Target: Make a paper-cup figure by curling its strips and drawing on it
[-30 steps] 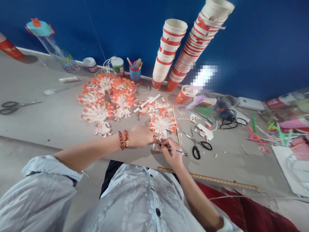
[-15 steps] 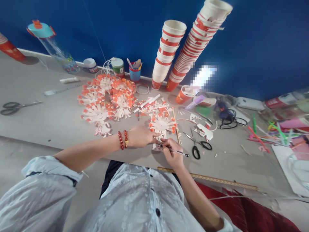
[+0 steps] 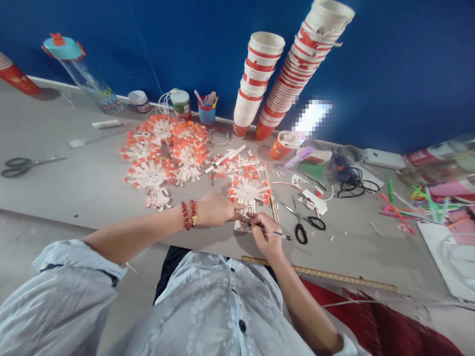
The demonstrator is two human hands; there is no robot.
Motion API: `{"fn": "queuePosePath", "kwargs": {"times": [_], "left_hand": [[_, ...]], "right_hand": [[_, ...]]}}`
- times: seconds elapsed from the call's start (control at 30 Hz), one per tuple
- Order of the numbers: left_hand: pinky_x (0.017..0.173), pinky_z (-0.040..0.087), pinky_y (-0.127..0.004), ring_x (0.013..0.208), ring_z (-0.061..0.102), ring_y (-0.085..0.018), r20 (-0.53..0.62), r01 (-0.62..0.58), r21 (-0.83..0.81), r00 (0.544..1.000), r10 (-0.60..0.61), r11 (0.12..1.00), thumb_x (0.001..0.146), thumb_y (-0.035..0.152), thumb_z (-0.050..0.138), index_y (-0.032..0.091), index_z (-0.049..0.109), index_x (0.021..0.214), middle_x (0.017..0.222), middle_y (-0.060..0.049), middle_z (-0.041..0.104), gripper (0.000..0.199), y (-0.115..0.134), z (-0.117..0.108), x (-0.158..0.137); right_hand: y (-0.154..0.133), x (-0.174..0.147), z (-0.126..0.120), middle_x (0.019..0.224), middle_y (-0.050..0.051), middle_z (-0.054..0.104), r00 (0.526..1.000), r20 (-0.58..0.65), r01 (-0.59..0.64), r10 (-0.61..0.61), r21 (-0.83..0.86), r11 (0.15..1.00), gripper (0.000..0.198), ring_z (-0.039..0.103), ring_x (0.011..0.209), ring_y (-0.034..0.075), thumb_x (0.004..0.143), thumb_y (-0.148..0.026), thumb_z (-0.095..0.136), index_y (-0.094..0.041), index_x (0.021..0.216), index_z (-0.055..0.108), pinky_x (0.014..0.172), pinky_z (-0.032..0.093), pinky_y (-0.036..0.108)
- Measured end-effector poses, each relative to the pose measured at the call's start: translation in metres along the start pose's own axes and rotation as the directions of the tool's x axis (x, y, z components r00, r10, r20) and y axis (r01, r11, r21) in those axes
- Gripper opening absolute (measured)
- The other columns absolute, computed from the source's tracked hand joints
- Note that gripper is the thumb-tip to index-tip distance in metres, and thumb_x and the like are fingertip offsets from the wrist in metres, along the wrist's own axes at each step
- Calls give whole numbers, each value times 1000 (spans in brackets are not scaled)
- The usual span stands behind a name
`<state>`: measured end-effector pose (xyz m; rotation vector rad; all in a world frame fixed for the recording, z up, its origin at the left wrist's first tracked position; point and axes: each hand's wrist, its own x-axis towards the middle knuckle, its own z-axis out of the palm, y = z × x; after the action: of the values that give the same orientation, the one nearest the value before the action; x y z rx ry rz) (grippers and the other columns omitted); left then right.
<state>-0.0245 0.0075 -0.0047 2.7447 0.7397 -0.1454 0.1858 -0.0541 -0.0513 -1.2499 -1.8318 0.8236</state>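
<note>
My right hand (image 3: 266, 235) is closed around a pen (image 3: 276, 234), its tip at a small white piece of paper (image 3: 241, 226) with dark curved lines drawn on it. From the left, my left hand (image 3: 217, 209) lies on the table, its fingers stretched out and pressing the paper's edge. Just above the paper sits a fringed paper-cup flower (image 3: 250, 191) with a white middle and orange-red tips. Black-handled scissors (image 3: 306, 221) lie partly open, right of my right hand. The fingers partly cover the drawing.
Several finished-looking fringed cup figures (image 3: 163, 153) crowd the left. Tall stacks of paper cups (image 3: 260, 69) lean near the blue wall. Paper scraps (image 3: 241, 163), a purple glue bottle (image 3: 299, 156), a second pair of scissors (image 3: 22, 165) and pipe cleaners (image 3: 434, 202) are strewn on the table (image 3: 74, 198).
The pen and my right hand have shifted very slightly to the right over the paper. My left hand stays in place.
</note>
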Motion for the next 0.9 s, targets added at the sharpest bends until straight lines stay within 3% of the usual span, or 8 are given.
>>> {"fn": "queuePosePath", "kwargs": {"times": [0.33, 0.63, 0.9], "left_hand": [[51, 35, -26, 57, 58, -12, -88, -23, -37, 996, 19, 999, 81, 6, 49, 34, 64, 114, 129, -2, 62, 45, -2, 5, 0], [54, 37, -27, 62, 61, -14, -66, -19, -31, 998, 17, 999, 83, 7, 47, 34, 62, 119, 135, -2, 59, 48, -1, 5, 0], [47, 31, -27, 63, 61, -14, -7, -16, 36, 1000, 16, 999, 87, 9, 46, 36, 58, 125, 141, 0, 53, 48, 0, 3, 0]], "right_hand": [[2, -1, 0, 65, 1, 59, 1000, 8, -9, 8, 26, 1000, 14, 69, 96, 25, 77, -15, 48, -24, 66, 49, 63, 49, 28], [2, 0, 1, 61, 0, 57, 1000, 17, 1, -1, 34, 999, 15, 69, 93, 24, 77, -14, 48, -24, 65, 48, 65, 50, 28], [1, 0, 3, 58, -2, 54, 1000, 24, 10, -11, 43, 999, 16, 69, 87, 23, 76, -13, 48, -24, 65, 48, 70, 52, 30]]}}
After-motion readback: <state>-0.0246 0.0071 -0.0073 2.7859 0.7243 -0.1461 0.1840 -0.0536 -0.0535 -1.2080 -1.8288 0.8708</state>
